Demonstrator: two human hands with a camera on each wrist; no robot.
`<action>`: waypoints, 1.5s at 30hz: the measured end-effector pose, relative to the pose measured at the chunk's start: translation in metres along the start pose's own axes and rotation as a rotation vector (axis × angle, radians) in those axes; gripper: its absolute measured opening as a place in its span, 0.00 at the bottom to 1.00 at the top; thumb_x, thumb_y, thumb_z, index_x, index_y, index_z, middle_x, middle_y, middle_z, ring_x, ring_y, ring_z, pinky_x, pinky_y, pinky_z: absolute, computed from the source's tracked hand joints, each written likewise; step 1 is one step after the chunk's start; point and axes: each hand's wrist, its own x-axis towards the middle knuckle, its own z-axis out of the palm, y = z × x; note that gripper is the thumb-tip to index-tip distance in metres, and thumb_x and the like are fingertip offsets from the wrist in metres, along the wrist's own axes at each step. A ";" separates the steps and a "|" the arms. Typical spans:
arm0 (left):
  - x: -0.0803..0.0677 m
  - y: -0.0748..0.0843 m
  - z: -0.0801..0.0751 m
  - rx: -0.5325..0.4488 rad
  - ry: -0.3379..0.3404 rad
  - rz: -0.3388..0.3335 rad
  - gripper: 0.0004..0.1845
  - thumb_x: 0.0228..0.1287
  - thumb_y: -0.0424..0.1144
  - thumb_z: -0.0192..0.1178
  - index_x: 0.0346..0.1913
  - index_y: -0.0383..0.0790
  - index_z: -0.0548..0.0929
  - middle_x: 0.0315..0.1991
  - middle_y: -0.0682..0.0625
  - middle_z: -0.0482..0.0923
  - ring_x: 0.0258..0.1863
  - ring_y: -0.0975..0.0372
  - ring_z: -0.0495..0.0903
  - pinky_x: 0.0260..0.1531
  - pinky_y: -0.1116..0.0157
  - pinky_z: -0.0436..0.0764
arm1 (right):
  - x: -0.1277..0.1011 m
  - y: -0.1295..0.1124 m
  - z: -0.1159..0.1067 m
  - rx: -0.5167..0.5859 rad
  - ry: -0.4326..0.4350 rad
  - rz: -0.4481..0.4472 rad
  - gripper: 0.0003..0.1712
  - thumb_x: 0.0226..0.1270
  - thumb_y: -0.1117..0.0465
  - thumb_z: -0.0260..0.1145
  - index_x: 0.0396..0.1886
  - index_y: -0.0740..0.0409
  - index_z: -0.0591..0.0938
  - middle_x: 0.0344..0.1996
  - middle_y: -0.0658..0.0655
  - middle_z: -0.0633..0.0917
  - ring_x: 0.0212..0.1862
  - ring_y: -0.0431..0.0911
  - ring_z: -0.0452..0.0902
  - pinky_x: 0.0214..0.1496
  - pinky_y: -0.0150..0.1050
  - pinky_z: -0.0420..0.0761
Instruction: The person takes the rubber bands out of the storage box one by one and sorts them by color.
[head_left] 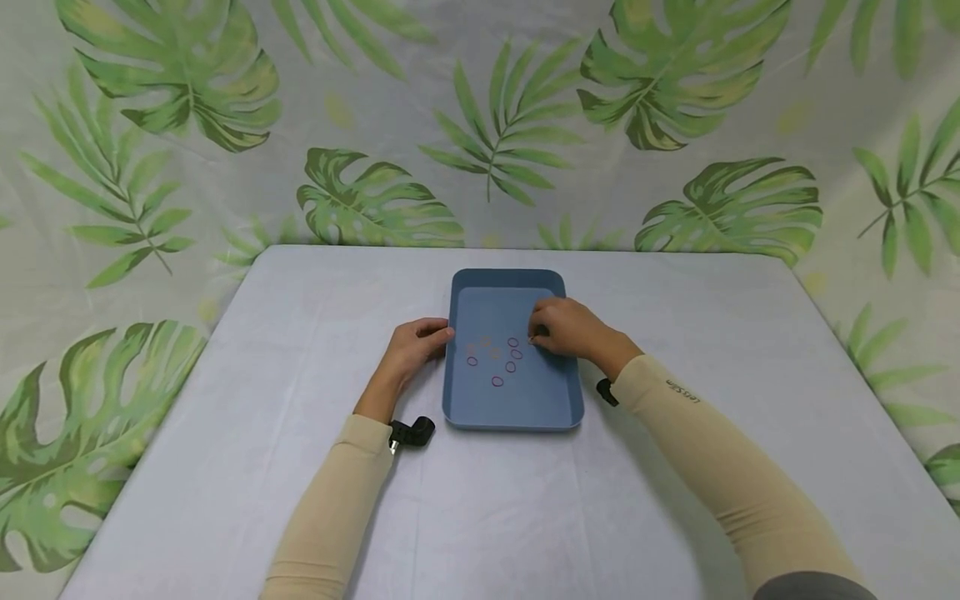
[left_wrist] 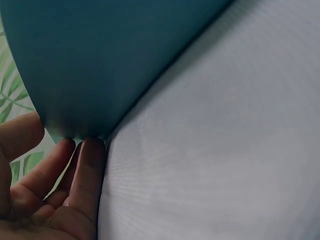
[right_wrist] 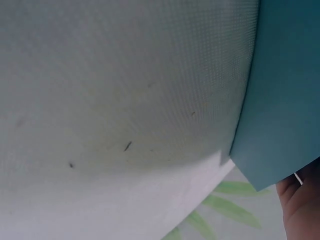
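Note:
A blue rectangular tray [head_left: 510, 408] lies on the white-covered table. Several small, thin rubber bands are scattered over its floor, some dark red like this red band [head_left: 498, 382], others a faint orange like this orange band [head_left: 495, 353]. My left hand [head_left: 418, 343] is at the tray's left side, its fingertips against the outer wall and its thumb by the rim, as the left wrist view shows. Over the right part of the tray, my right hand [head_left: 572, 327] pinches a small orange-looking rubber band at its fingertips. The tray wall hides most of that hand in the right wrist view.
White cloth [head_left: 300, 333] covers the table around the tray. A leaf-printed curtain [head_left: 525, 125] hangs behind the table's far edge. Black wrist cameras, such as the left camera [head_left: 414, 432], sit close to the tray's sides.

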 end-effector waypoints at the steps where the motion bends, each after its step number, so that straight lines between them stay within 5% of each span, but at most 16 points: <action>1: 0.000 0.000 0.000 -0.004 -0.001 0.000 0.23 0.68 0.40 0.63 0.64 0.36 0.78 0.63 0.39 0.78 0.60 0.52 0.79 0.61 0.58 0.79 | 0.000 0.000 -0.001 0.014 0.001 0.003 0.06 0.63 0.58 0.72 0.34 0.56 0.89 0.40 0.55 0.86 0.43 0.49 0.81 0.49 0.46 0.83; 12: 0.001 0.001 -0.001 0.016 0.015 0.001 0.22 0.67 0.39 0.63 0.62 0.36 0.79 0.62 0.40 0.79 0.60 0.52 0.80 0.61 0.58 0.79 | 0.001 0.000 -0.017 0.251 0.109 0.027 0.05 0.64 0.65 0.69 0.36 0.60 0.89 0.38 0.58 0.88 0.42 0.51 0.83 0.46 0.47 0.83; 27: 0.000 0.009 0.002 -0.056 0.031 -0.065 0.22 0.67 0.37 0.63 0.62 0.32 0.78 0.62 0.37 0.77 0.60 0.50 0.80 0.64 0.57 0.78 | -0.012 0.031 -0.038 0.264 0.326 0.081 0.06 0.65 0.65 0.69 0.38 0.63 0.87 0.39 0.61 0.87 0.43 0.54 0.83 0.46 0.50 0.83; 34: 0.000 0.011 0.001 -0.058 0.027 -0.071 0.22 0.68 0.38 0.62 0.62 0.33 0.79 0.62 0.37 0.77 0.58 0.52 0.81 0.62 0.58 0.79 | -0.020 0.045 -0.038 0.278 0.335 0.122 0.06 0.65 0.64 0.70 0.38 0.62 0.87 0.39 0.62 0.87 0.41 0.54 0.83 0.45 0.50 0.83; 45: -0.003 0.008 0.003 -0.036 0.030 -0.085 0.22 0.68 0.39 0.63 0.62 0.35 0.79 0.62 0.39 0.78 0.60 0.52 0.80 0.64 0.57 0.78 | -0.038 0.073 -0.025 0.324 0.230 0.307 0.09 0.69 0.62 0.66 0.42 0.64 0.87 0.43 0.65 0.86 0.45 0.57 0.81 0.49 0.53 0.80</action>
